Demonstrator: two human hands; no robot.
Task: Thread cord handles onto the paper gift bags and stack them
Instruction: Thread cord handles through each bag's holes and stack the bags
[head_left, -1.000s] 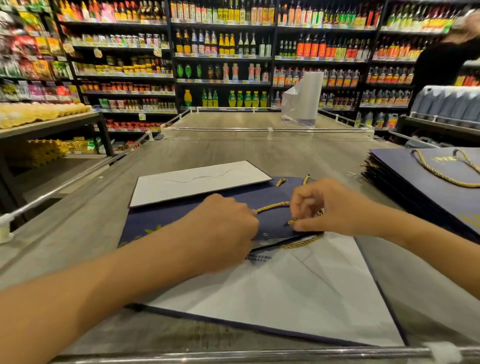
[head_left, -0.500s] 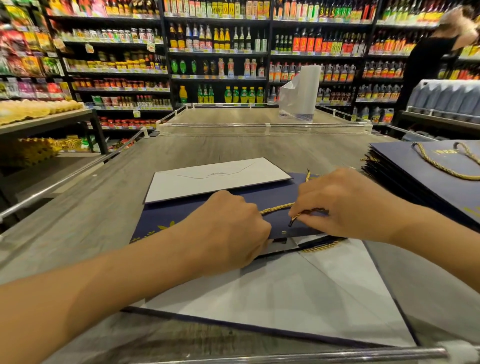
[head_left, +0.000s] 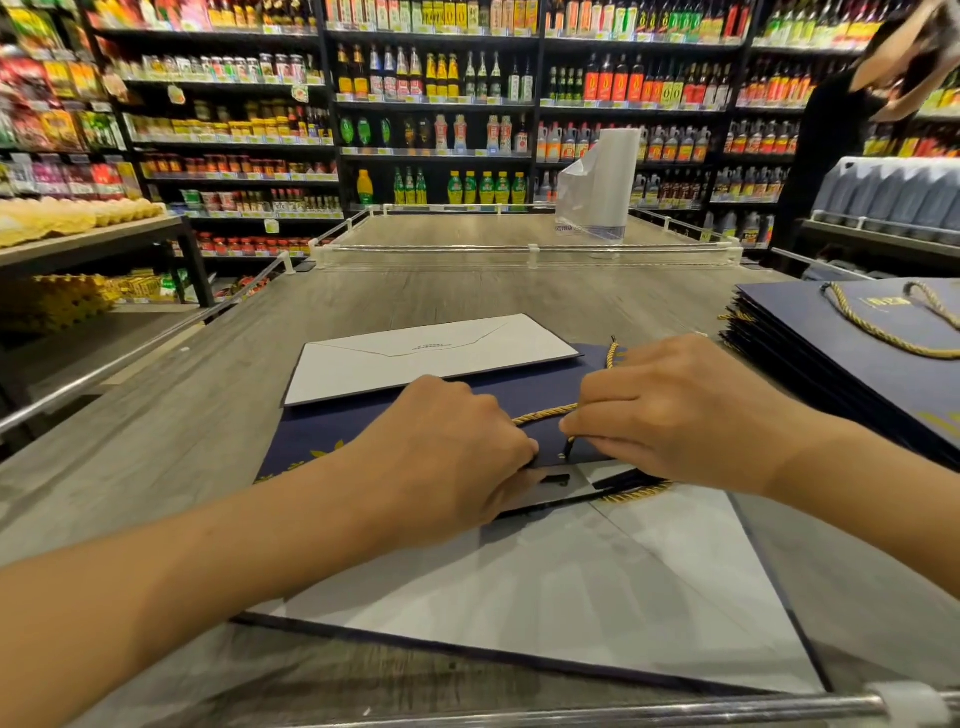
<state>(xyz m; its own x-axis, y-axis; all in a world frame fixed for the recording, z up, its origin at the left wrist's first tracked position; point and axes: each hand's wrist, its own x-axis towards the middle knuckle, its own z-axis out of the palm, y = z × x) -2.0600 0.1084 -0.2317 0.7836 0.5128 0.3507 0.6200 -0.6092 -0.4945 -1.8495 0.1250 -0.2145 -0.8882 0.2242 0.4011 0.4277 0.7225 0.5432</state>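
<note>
**Here, a pinch and a hold**

The right grip (head_left: 675, 415) pinches the dark tip of the gold cord (head_left: 545, 414) under its fingertips, at the upper edge of the navy gift bag (head_left: 322, 441). Just beside it, the left grip (head_left: 457, 457) curls over that same edge, holding it against the bench (head_left: 467, 291). The cord spans the gap between the two grips. A stack of finished bags (head_left: 857, 353) lies beyond the right grip.

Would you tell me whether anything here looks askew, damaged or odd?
Nothing stands out. The navy bag lies flat, the left hand holds its edge, the right hand pinches the gold cord, and the finished stack looks tidy.
</note>
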